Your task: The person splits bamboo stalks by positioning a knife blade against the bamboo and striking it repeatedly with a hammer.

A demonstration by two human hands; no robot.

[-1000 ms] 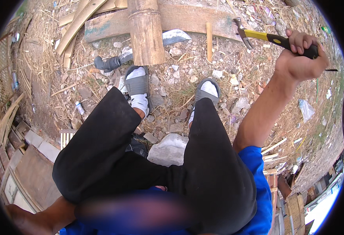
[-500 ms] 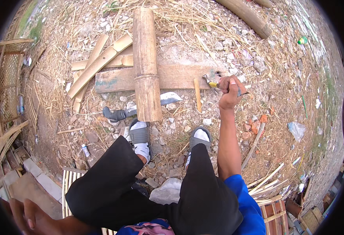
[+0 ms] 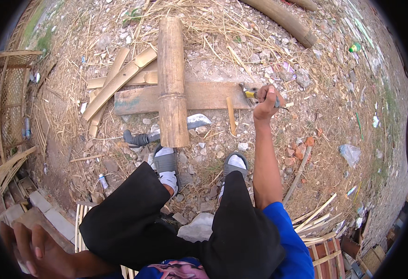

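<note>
My right hand (image 3: pixel 267 103) is closed around the handle of a hammer (image 3: pixel 250 94), which has a dark metal head and some yellow on its handle. The hammer's head is over the right end of a flat wooden plank (image 3: pixel 208 95) on the ground. Across that plank lies a thick bamboo section (image 3: pixel 172 69). Beneath the bamboo, nearer to me, a machete (image 3: pixel 197 122) with a dark handle is partly hidden. A thin bamboo strip (image 3: pixel 231 115) rests against the plank's near edge. At the lower left, my left hand (image 3: pixel 39 253) is open and holds nothing, fingers apart.
Split bamboo pieces (image 3: pixel 115 86) are piled left of the bamboo section. Thick round poles (image 3: pixel 287 23) lie at the far right. Broken red bricks (image 3: pixel 300 149) and a clear plastic bag (image 3: pixel 350 154) are on the stony ground. A lattice panel (image 3: pixel 11 100) stands at left.
My right hand and the hammer have shifted slightly left along the plank. My left hand has come further into view, its fingers spreading. The whole view has moved a little.
</note>
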